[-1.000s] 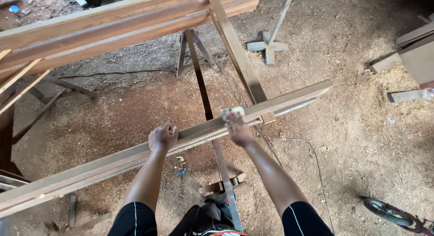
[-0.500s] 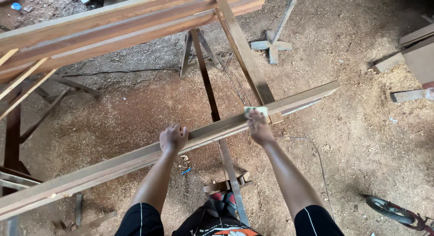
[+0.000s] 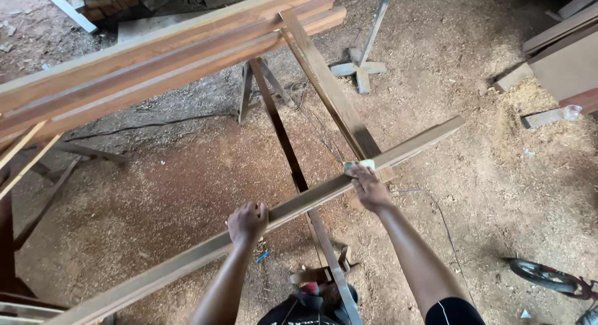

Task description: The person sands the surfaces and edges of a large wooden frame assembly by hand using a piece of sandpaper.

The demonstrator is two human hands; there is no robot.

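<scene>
A long wooden plank (image 3: 299,203) lies diagonally across the view, running from lower left to upper right, its far end resting on a sloped timber rail (image 3: 330,94) that is part of a trestle frame (image 3: 280,132); its near end runs out of view at lower left. The left hand (image 3: 247,221) is curled closed over the plank's upper edge, gripping the wood near mid-length. The right hand (image 3: 369,187) lies flatter, fingers spread over a small pale sanding pad (image 3: 360,166) pressed onto the plank's top face, just short of the rail crossing. Judgement: the plank is stiff and shows no visible sag between supports, so it likely carries moderate weight; its length makes it awkward, prone to swing or tip if lifted from one end. The surface looks dry and raw, offering good friction, though splinters are possible along the edges. Best hold is two-handed, hands well apart about the middle, wrapped around the narrow edges rather than the flat face. The pad is light and soft, held only by palm pressure. Sawdust (image 3: 187,175) covers the floor; a stack of long beams (image 3: 156,70) lies behind, well apart from the hands.
</scene>
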